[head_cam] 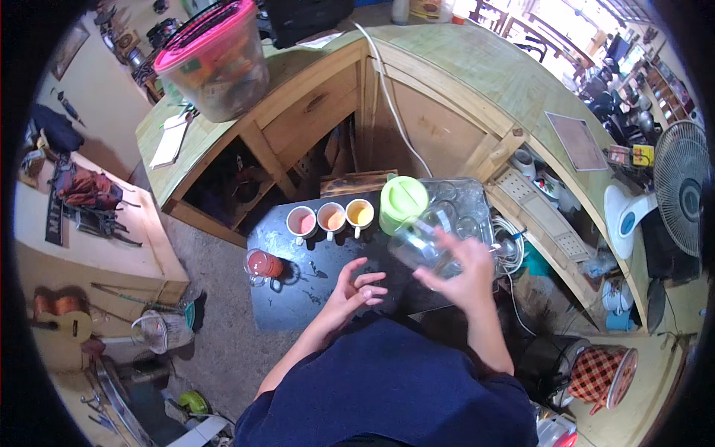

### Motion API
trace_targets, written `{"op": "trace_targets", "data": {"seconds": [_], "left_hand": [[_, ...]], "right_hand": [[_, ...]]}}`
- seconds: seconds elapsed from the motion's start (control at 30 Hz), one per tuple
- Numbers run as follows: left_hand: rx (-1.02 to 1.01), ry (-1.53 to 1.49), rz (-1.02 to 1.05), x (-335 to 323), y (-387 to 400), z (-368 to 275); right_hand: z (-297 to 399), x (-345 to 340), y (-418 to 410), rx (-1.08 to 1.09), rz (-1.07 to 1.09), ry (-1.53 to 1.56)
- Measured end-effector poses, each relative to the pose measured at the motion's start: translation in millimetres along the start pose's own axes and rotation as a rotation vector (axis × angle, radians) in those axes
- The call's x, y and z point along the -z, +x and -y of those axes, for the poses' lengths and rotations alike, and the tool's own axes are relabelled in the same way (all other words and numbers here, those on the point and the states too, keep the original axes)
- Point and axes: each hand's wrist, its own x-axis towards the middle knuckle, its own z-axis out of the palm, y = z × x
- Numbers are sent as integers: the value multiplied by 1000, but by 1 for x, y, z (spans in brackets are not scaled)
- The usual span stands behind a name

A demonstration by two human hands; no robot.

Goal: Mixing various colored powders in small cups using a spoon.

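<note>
My right hand [469,268], blurred, has its thumb and fingers around a transparent drinking glass [410,246], tilted above the dark small table [301,310]. With fingers apart and nothing in it, my left hand [357,293] hovers over the table's near side. A lime-green lidded pitcher [403,198] stands just beyond the glass. To its left three white cups form a row: one with pink contents [301,222], one with orange [332,218], one with yellow [359,214]. At the table's left edge is a glass mug of red liquid [263,264].
Right of the pitcher, a transparent tray [485,195] holds several glasses. A curved wooden counter [447,67] wraps around the far side, bearing a pink-lidded bucket [223,72]. A white cable [385,89] hangs down its front. A fan [678,190] stands at right.
</note>
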Motion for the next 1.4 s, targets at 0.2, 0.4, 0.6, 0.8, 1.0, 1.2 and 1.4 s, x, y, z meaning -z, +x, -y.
{"op": "trace_targets", "data": {"seconds": [0.2,0.4,0.6,0.8,1.0,1.2,1.4], "left_hand": [[-140,-170,-200,5,-4,5],[-338,293,-562,43,-18,28],[-207,994,-694,79,-25,49],[-255,1210,-599,114,-15,81],[-292,1321,-568,125,-5,88],[-335,1323,-586,121,-4,77],[-316,851,-1092,173,41,67]], "right_hand": [[46,-68,-30,103,138,268],[50,-83,-31,12,420,435],[29,-96,-37,-12,422,469],[31,-108,-46,-10,504,514],[29,-112,-54,62,472,403],[26,-110,-52,-302,336,643],[20,-108,-51,-424,181,656]]}}
